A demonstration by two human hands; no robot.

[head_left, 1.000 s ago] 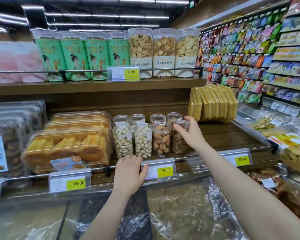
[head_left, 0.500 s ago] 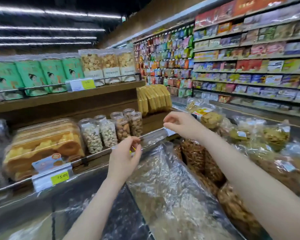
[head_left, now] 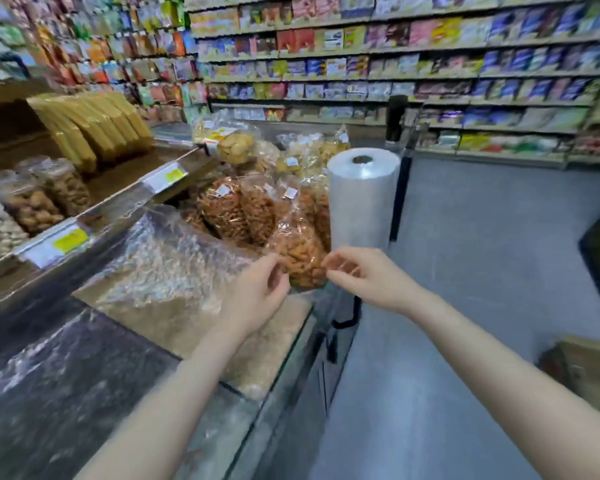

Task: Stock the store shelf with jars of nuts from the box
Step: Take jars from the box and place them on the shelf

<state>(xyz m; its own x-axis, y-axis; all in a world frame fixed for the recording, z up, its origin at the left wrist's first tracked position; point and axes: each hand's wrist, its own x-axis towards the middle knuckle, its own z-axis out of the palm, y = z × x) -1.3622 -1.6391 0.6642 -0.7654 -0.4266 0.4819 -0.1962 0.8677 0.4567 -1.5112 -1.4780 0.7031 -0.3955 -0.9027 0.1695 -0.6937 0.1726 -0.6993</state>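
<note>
Head view
Left hand (head_left: 257, 292): empty, fingers loosely curled, over the counter edge.
Right hand (head_left: 364, 278): empty, fingers loosely curled, just right of the left.
Jars (head_left: 32, 199): on the shelf (head_left: 118, 199) at far left, well apart from both hands.
Box (head_left: 589, 368): on the floor, lower right.
Roll (head_left: 361, 199): upright beyond the hands.

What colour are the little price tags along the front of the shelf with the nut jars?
Yellow on white holders, seen in the head view: price tags.
</note>
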